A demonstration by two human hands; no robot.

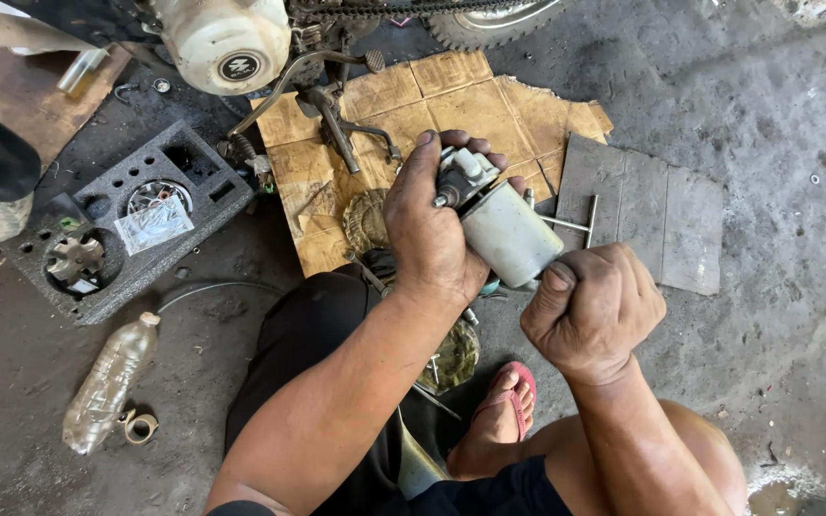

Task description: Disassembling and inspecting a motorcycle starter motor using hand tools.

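presently, head view, the only view on file: the left hand (429, 229) is closed round the upper end of a small motor (507, 229), a pale grey cylinder with a metal terminal cap; the thumb lies along the near side and the fingertips curl over the far side of the cap. the right hand (593, 308) is clenched in a fist at the lower end of the cylinder, touching it; whatever it grips is hidden inside the fist, so i cannot tell if it holds a tool or the casing itself.

the motor is held in the air above a sheet of cardboard (489, 100) and a grey mat (662, 220) on the concrete floor, just beyond the person's knees. its long axis runs diagonally, from upper left to lower right in the picture; the capped end points up-left toward the motorcycle engine (227, 43), the plain end down-right into the fist.

judgement: good practice is a firm, steady left-hand hold on the cap while the right hand works in line with that axis, avoiding sideways strain. a t-handle tool (580, 225) lies on the mat; a foam tray (126, 225) and a plastic bottle (107, 382) sit well apart to the left.
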